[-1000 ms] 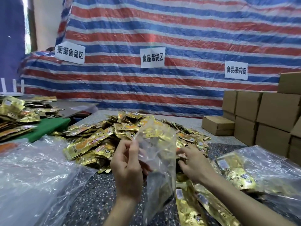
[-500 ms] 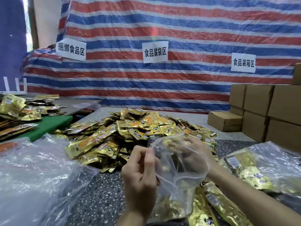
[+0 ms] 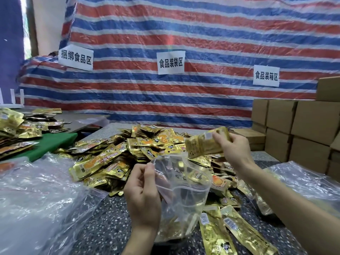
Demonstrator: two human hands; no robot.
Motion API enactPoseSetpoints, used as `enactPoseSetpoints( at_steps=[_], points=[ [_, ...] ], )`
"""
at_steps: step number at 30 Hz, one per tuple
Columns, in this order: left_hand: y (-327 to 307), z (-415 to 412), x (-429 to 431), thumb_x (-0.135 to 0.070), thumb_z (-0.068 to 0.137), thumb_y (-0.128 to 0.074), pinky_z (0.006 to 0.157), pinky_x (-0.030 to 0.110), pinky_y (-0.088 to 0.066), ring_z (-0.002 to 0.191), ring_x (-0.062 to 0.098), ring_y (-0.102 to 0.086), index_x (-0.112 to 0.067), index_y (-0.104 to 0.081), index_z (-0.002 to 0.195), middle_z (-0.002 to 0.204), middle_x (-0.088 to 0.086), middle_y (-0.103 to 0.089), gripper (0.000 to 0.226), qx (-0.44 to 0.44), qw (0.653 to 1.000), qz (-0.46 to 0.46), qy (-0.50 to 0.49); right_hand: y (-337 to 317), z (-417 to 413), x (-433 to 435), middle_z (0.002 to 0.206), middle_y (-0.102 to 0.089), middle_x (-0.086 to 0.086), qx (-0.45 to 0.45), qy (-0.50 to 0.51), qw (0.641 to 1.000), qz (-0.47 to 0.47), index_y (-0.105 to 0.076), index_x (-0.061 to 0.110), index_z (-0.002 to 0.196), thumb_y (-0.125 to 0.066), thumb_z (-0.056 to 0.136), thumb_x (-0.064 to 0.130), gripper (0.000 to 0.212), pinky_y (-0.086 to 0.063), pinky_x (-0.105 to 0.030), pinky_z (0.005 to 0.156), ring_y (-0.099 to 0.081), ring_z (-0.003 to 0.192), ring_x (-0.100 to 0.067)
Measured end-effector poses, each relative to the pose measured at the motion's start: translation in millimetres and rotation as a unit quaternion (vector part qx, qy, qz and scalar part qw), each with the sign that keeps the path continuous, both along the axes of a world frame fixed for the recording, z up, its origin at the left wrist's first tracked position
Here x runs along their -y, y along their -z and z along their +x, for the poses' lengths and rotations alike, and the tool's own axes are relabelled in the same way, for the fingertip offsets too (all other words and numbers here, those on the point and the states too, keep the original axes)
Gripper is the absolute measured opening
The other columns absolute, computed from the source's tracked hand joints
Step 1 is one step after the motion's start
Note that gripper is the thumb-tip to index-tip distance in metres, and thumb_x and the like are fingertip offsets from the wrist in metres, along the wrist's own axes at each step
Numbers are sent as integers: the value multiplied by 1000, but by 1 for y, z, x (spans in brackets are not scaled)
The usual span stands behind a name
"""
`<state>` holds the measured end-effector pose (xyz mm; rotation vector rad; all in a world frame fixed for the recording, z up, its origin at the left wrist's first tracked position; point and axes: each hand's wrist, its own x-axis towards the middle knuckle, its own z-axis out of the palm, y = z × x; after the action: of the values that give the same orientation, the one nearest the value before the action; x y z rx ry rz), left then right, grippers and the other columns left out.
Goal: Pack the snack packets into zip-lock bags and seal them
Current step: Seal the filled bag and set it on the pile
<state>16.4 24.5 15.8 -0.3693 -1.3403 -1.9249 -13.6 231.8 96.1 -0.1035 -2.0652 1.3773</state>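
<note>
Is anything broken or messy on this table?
Nothing looks broken or spilled. The snack packets lie in a loose heap on the table, ready for packing. The left hand pinches the zip-lock bag open, and the right hand holds a gold packet near it.

My left hand [image 3: 142, 197] has its fingertips behind the clear plastic zip-lock bag [image 3: 185, 196], where they show only as a pink smear. The bag's bottom holds a gold blur I cannot make out. My right hand [image 3: 233, 150] covers one end of the flat gold foil snack packet [image 3: 200, 144], whose print is too blurred to read. The long gold foil packets [image 3: 215, 236] near me and the brown cardboard boxes [image 3: 312, 126] run off the edges of view.
</note>
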Motion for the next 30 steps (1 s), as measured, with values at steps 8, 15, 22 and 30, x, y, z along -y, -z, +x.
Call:
enactPoseSetpoints(
  at_steps=[8, 15, 22, 30],
  points=[
    [2, 1, -3, -16, 103, -48, 41, 14, -41, 42, 5, -55, -2, -55, 73, 57, -1, -66, 33, 55, 998, -7, 33, -47, 60, 20, 94, -76, -13, 144, -209, 914, -318, -66, 7, 112, -55, 98, 32, 31, -55, -67, 76, -74, 87, -31],
    [2, 3, -3, -18, 103, -47, 36, 20, -44, 42, 22, -63, -1, -55, 77, 59, 9, -67, 32, 85, 994, 8, 72, -28, 80, 39, 82, -75, -13, 234, -210, 926, -209, -63, 7, 102, -53, 99, 37, 32, -59, -59, 69, -75, 75, -32],
    [2, 6, -2, -22, 100, -51, 37, 25, -39, 37, 12, -48, -7, -55, 72, 50, -2, -55, 33, 80, 994, -54, 44, -19, 92, 43, 88, -76, -16, 191, -158, 967, -61, -63, 11, 110, -56, 101, 31, 24, -60, -44, 60, -75, 78, -30],
    [-38, 24, -5, -24, 99, -56, 43, 24, -37, 49, 12, -44, -5, -54, 70, 59, 9, -53, 35, 37, 988, -135, 62, -33, 120, 51, 83, -73, 5, 193, -141, 942, 237, -75, 25, 88, -83, 71, 38, 23, -53, -19, 51, -68, 70, -6]
  ],
)
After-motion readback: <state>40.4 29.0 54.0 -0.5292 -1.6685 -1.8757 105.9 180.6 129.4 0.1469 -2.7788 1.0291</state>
